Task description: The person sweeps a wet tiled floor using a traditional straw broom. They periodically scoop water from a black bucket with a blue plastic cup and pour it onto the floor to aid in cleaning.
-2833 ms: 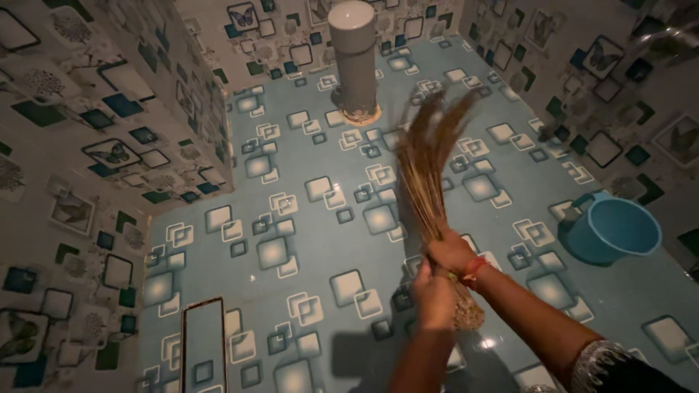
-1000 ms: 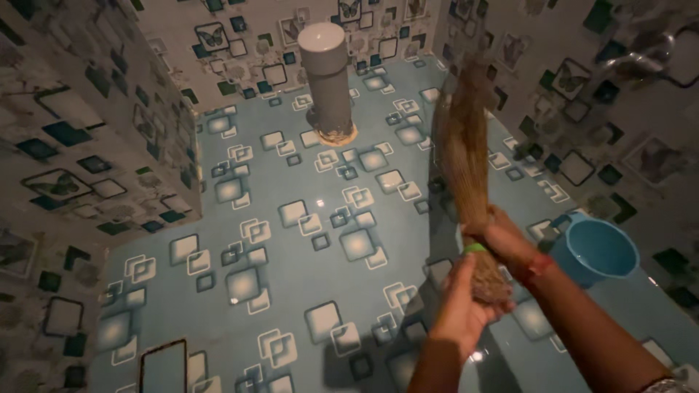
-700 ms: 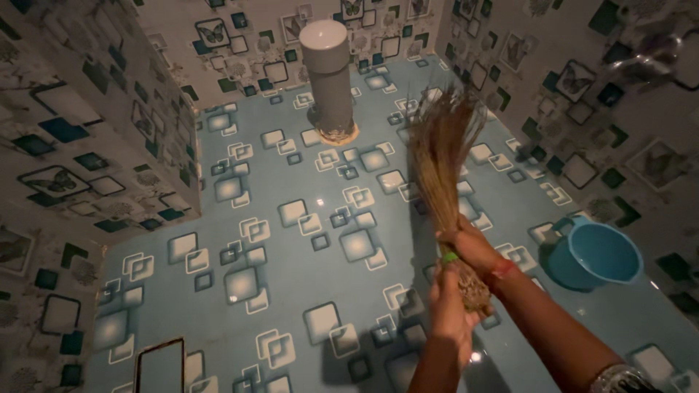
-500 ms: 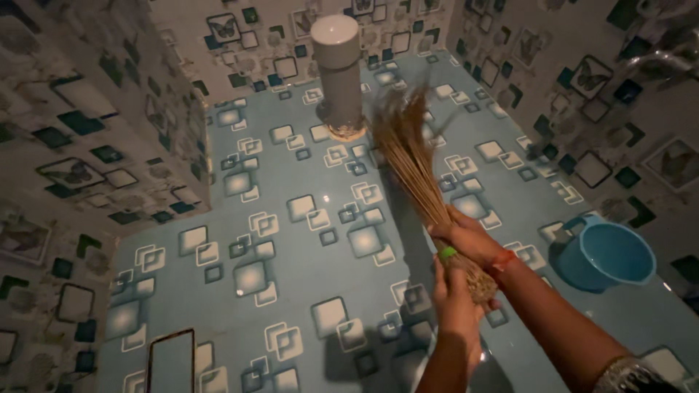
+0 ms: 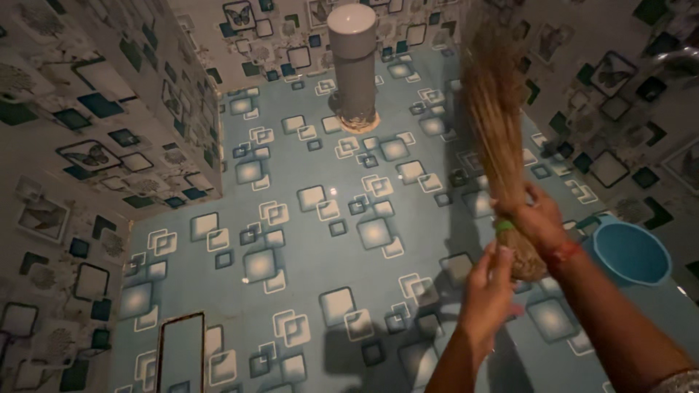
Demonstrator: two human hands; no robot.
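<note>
Broom (image 5: 499,124): bristles up, raised above the tiled floor (image 5: 306,240). Right hand (image 5: 535,218) grip closed around its bound neck; left hand (image 5: 489,280) open against the butt. Risk: loose bristles may shed, or swing may knock the nearby blue bucket (image 5: 630,251).

Bucket (image 5: 632,252) right of broom (image 5: 499,138); pipe (image 5: 354,62) stands behind.

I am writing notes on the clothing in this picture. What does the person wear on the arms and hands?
Both hands are bare, with no gloves. The right hand has a red thread band around its wrist, and a silvery patterned sleeve edge shows at the frame's lower right corner. The left hand and forearm show no sleeve or jewellery.
</note>
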